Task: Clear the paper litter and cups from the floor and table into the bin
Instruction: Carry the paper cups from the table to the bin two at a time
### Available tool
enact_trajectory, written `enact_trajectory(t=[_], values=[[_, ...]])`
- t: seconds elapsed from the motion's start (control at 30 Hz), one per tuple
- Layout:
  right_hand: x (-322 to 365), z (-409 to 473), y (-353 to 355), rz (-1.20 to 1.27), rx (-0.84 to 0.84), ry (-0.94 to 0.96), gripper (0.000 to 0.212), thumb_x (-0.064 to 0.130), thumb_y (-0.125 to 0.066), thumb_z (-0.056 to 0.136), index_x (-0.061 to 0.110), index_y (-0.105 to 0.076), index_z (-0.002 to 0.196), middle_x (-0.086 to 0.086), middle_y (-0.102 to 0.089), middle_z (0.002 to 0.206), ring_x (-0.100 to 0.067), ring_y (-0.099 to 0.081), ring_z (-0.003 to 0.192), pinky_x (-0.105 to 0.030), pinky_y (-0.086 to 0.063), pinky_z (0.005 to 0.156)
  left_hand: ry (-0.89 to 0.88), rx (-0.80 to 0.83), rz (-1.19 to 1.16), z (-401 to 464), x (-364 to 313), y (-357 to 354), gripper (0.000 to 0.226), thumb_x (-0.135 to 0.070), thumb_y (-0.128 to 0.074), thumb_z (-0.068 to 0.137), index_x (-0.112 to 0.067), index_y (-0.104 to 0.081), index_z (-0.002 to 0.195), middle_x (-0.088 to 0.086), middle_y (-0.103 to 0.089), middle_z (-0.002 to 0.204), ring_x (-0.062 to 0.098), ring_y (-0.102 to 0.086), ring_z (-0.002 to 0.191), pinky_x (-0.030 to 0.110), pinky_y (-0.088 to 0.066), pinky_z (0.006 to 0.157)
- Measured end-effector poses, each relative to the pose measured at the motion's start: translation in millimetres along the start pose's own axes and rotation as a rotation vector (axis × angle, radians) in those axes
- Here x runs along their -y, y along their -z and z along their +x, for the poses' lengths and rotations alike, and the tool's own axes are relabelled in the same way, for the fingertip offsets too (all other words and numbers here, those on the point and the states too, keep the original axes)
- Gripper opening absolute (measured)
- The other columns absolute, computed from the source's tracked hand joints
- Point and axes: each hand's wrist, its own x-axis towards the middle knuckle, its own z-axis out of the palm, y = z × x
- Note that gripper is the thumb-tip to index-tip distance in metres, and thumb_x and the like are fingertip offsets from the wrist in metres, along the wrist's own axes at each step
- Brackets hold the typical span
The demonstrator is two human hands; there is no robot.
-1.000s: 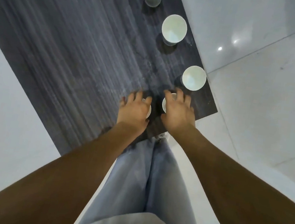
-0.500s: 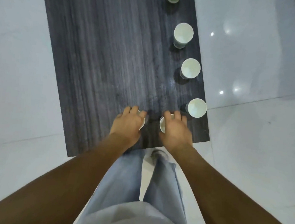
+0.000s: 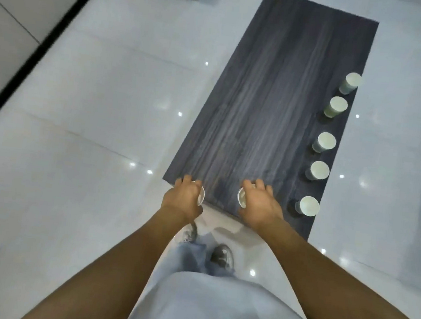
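Head view, looking down. Long dark grey wood-grain table top [image 3: 277, 93] on glossy white tiled floor [image 3: 90, 119].

Left hand [image 3: 184, 199], palm down, fingers curled round small white paper cup [image 3: 201, 196] at near left corner of table; only cup's rim edge showing past knuckles. Cannot tell if cup rests on table or is lifted.

Right hand [image 3: 258, 204], palm down, fingers curled over second white paper cup [image 3: 241, 198] near table's near edge, approx mid-width; part of open rim visible left of thumb side. Same doubt re contact w/ table.

Five more white paper cups upright in a row along table's right edge, mouths up: nearest cup [image 3: 309, 206] just right of right hand, apart from it; next cup [image 3: 319, 170]; third cup [image 3: 325, 141]; fourth cup [image 3: 337, 107]; farthest cup [image 3: 352, 81]. Spaced apart, none touching.

Below hands: light blue-grey trousers [image 3: 193, 257], grey shoes [image 3: 222, 256] on floor just short of table edge. Black strip [image 3: 31, 60] running diagonally across floor at left. Frame slightly blurred.
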Motion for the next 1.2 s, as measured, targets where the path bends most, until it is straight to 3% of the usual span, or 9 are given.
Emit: enact_trajectory(t=[0.13,0.3,0.5,0.7,0.93,1.2], values=[[83,-7,-5,-0.101,0.030,0.185,0.046,0.016,-0.061,0.085,0.017,-0.041,0.126,-0.007,-0.038,0.132,-0.029,-0.036,0.122,-0.039,-0.045,0.083,0.158,-0.078,-0.127,-52,65,8,0.061,-0.029,-0.067,0.081,-0.019,-0.041,0.135,0.006,-0.044,0.130,0.025,-0.043,0.118,0.035,-0.046,0.085],[211,-18,-39,-0.217,0.069,0.462,0.055,0.018,-0.062,0.085,0.020,-0.040,0.135,-0.007,-0.040,0.133,-0.028,-0.038,0.121,-0.038,-0.046,0.090,0.387,-0.193,-0.312,-123,169,13,0.064,-0.027,-0.065,0.081,-0.022,-0.037,0.139,0.005,-0.041,0.131,0.024,-0.039,0.122,0.038,-0.047,0.085],[375,-49,-123,-0.364,0.143,0.742,0.055,0.017,-0.063,0.080,0.022,-0.041,0.130,-0.005,-0.042,0.128,-0.026,-0.041,0.113,-0.031,-0.043,0.072,0.624,-0.283,-0.460,-221,318,-3,0.064,-0.028,-0.062,0.083,-0.023,-0.035,0.140,0.003,-0.040,0.134,0.023,-0.037,0.124,0.036,-0.046,0.086],[528,-98,-213,-0.446,0.216,0.927,0.056,0.018,-0.063,0.079,0.022,-0.041,0.130,-0.004,-0.042,0.127,-0.025,-0.041,0.113,-0.034,-0.049,0.076,0.810,-0.299,-0.513,-323,459,-26,0.064,-0.028,-0.062,0.082,-0.023,-0.034,0.139,0.002,-0.040,0.133,0.023,-0.037,0.124,0.036,-0.046,0.085],[654,-123,-271,-0.502,0.293,1.069,0.058,0.021,-0.063,0.079,0.023,-0.041,0.132,-0.004,-0.043,0.130,-0.026,-0.041,0.114,-0.032,-0.047,0.077,0.947,-0.334,-0.591,-387,571,-34,0.056,-0.030,-0.063,0.082,-0.020,-0.038,0.131,0.002,-0.044,0.127,0.023,-0.041,0.118,0.036,-0.048,0.082],[796,-70,-303,-0.587,0.325,1.080,0.058,0.018,-0.067,0.078,0.022,-0.042,0.131,-0.004,-0.044,0.128,-0.026,-0.043,0.113,-0.028,-0.044,0.075,1.015,-0.363,-0.675,-384,712,-15,0.053,-0.032,-0.064,0.081,-0.019,-0.040,0.127,0.002,-0.046,0.123,0.023,-0.042,0.115,0.034,-0.046,0.080]])
